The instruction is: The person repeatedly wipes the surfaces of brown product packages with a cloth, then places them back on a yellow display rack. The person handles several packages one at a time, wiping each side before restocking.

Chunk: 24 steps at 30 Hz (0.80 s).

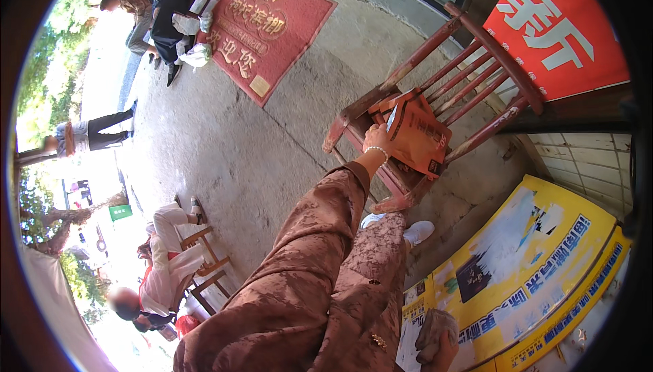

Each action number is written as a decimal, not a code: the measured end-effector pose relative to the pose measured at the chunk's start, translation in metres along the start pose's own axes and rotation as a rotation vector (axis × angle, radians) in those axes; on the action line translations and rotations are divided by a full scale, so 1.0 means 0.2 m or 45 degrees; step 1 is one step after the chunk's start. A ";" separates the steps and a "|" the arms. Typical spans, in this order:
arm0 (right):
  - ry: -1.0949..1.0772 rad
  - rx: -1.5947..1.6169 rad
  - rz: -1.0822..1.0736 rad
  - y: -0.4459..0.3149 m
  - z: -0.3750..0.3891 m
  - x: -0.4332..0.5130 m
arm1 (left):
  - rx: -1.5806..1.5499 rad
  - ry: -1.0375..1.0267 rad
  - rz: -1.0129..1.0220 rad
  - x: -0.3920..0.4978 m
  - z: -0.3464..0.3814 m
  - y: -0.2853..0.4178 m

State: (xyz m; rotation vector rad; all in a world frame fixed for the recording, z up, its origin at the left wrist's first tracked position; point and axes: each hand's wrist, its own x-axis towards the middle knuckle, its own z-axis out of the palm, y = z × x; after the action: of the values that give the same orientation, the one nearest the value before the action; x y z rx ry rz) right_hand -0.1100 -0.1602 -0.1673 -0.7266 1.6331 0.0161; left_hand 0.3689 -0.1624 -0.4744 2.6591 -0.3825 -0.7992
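Note:
One of my hands, in a brown patterned sleeve with a beaded bracelet, reaches forward; it is my left hand [378,141]. Its fingers are at the near edge of an orange printed bag [421,135] that lies on the seat of a dark red wooden chair [403,175]. Something pale and shiny shows beside the fingertips. At the bottom of the view my right hand [447,352] is closed on a crumpled grey-brown cloth [433,332], over a yellow printed counter top [510,270].
A red doormat [270,25] lies on the concrete floor [245,152]. A seated person [168,265] is at lower left, others sit at upper left, and one person [97,135] stands farther off. A red poster [566,35] is behind the chair.

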 end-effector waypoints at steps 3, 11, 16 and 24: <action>-0.006 -0.015 -0.012 -0.03 0.05 0.03 | 0.037 0.089 -0.074 0.07 0.09 0.01; -0.041 -0.024 -0.111 -0.05 0.12 0.01 | -0.581 -0.037 -0.051 0.03 0.04 -0.02; -0.094 0.024 -0.299 -0.04 0.17 -0.04 | -1.161 -0.149 -0.127 -0.21 -0.15 -0.02; -0.276 0.107 -0.568 0.01 0.22 -0.15 | -2.033 -0.641 -0.169 -1.17 -0.53 0.04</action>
State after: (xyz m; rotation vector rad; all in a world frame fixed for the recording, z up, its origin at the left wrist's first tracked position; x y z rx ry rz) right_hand -0.0718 -0.1276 -0.1500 -0.9749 1.2327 -0.2833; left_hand 0.2398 -0.0634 -0.2764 0.9920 0.2788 -1.1047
